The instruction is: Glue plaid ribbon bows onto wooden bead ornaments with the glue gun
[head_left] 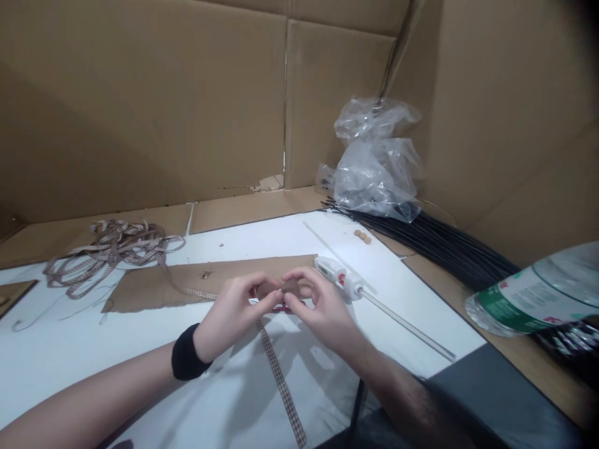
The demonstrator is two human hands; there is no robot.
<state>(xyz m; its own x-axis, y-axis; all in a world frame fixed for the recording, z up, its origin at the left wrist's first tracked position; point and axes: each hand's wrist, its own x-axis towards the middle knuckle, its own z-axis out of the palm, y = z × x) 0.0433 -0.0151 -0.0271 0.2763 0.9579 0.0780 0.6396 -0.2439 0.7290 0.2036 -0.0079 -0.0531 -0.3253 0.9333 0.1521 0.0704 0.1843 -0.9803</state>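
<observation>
Head view: left hand point(241, 299) and right hand point(318, 305) close together at the centre of the frame, above a white tabletop point(234, 399). Thumb and index finger of each hand clamped on a small brown piece point(291, 287), located between the two hands at frame centre and partly covered by the fingers. Remaining fingers of both hands curled; their exact hold impossible to tell. Red patch point(281, 307) just below the fingertips, too small to identify.

Checked ribbon strip point(281, 380) running from beneath the hands to the bottom edge; connection to the brown piece not determinable. Loose heap of checked ribbon point(112, 249) at left, with one length leading over a flat brown strip point(159, 287) towards the left hand. Black band point(189, 351) around the left wrist.

Just beyond the right hand, white glue gun point(327, 268) lying on the tabletop, with translucent stick point(407, 327) projecting towards lower right. Small tan discs point(362, 236) grouped right of centre. At upper right, clear plastic bag point(374, 162) resting against black rods point(430, 240); clear bottle point(538, 296) with green-and-white label at the right edge.
</observation>
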